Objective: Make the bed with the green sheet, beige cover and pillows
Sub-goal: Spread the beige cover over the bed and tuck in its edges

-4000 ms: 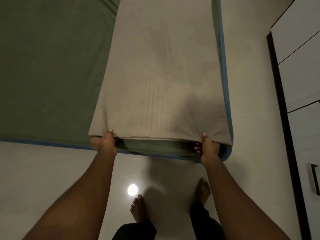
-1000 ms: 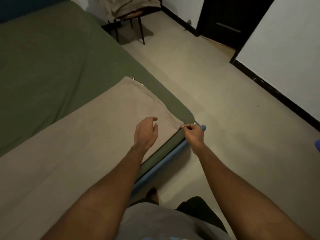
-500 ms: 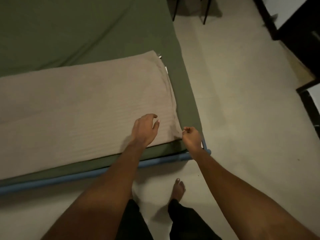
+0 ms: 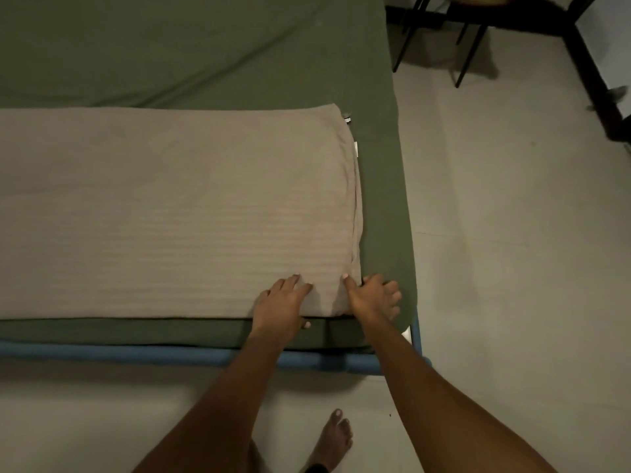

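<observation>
R hand [image 4: 374, 297] grip: thumb atop beige cover [image 4: 170, 206] corner, fingers curled beside, pinching it. L hand [image 4: 281, 303] flat on cover, fingers straight. Cover lies on green sheet [image 4: 191, 49] along bed [image 4: 136, 355] near edge, near-right corner.

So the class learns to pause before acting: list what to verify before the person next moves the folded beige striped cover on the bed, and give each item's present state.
1. Right hand grips the corner of the folded beige striped cover: ok, thumb on top.
2. Left hand grips its near edge: cannot tell; fingers lie on top.
3. Green cloth sheet lies flat: ok where visible.
4. Cover spread out: not ok, folded along the sheet's near edge.
5. Pillows in place: cannot tell, none in view.
</observation>
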